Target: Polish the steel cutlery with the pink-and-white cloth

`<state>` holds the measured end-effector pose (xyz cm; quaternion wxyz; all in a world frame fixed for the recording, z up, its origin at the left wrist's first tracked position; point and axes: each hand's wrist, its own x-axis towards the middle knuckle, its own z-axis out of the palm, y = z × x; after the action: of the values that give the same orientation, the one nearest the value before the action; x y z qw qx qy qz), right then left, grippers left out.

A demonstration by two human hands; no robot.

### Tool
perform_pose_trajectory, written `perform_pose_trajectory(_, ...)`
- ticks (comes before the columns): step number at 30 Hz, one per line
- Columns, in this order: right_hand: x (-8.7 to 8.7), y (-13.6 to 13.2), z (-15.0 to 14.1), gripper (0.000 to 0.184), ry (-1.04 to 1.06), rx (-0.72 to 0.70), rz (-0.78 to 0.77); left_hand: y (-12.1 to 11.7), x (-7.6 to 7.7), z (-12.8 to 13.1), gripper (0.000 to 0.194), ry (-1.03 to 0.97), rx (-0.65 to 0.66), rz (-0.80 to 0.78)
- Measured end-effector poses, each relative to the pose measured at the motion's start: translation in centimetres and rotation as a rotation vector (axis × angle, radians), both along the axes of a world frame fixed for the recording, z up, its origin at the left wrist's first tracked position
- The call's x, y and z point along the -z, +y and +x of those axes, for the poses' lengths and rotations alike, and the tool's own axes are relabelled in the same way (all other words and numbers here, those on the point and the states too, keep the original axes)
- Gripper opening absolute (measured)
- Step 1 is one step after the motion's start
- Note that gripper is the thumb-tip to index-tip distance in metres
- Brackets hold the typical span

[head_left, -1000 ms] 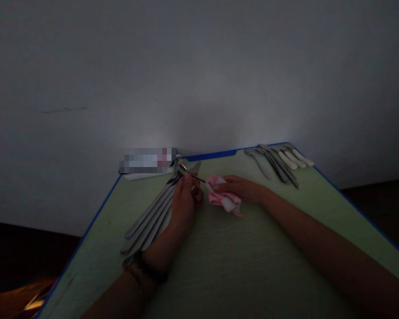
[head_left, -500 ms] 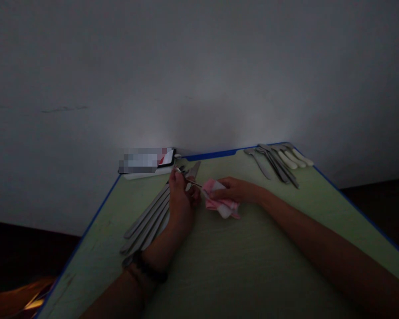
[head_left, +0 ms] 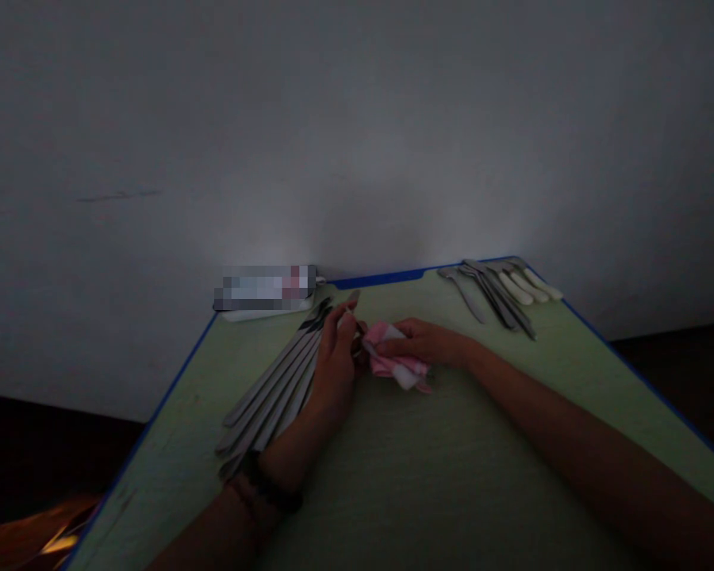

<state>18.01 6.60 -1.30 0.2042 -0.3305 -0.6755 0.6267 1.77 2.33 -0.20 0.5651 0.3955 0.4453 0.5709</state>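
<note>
My left hand (head_left: 333,357) is closed on a metal spoon (head_left: 360,326), whose bowl is now covered by the fingers; only a bit of its dark stem shows between the hands. A crumpled pink-and-white cloth (head_left: 386,357) is pinched in my right hand (head_left: 425,341), wrapped round the handle side of the spoon. Both hands nearly touch over the middle of the table. Beneath and left of my left wrist lies a fan of several flat-handled metal cutlery pieces (head_left: 274,381), partly hidden by the forearm.
The green table (head_left: 452,476) has a blue edge and stands against a grey wall (head_left: 357,119). At the back left lies a blurred-out phone-like object (head_left: 265,288). Several metal cutlery pieces (head_left: 497,297) and cream-handled pieces (head_left: 517,287) lie back right.
The spoon's bowl showed beyond my left fingertips earlier and is now hidden. My left hand has shifted right, closer to the cloth, and less stem shows. My right hand stays nearly in place.
</note>
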Motion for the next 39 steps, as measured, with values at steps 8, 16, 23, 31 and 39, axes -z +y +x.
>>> perform_pose_trajectory(8,-0.06,0.00,0.02,0.035,-0.013,-0.025,0.019,0.16,0.14,-0.01,0.033,0.026,0.002,-0.018)
perform_pose_trajectory(16,-0.17,0.02,-0.09,0.038,-0.042,0.004,0.013,0.08,0.13,-0.03,0.030,-0.011,-0.042,-0.039)
perform_pose_trajectory(23,-0.27,0.01,-0.10,0.035,-0.013,-0.007,0.009,0.28,0.29,-0.29,0.032,-0.054,-0.094,-0.011)
perform_pose_trajectory(31,0.14,0.12,-0.08,0.038,0.008,-0.007,-0.028,0.35,0.52,-0.26,0.033,0.050,-0.050,0.005)
perform_pose_trajectory(39,-0.47,-0.19,-0.23,0.040,0.043,0.003,-0.031,0.01,-0.22,0.09,0.027,0.056,-0.025,0.021)
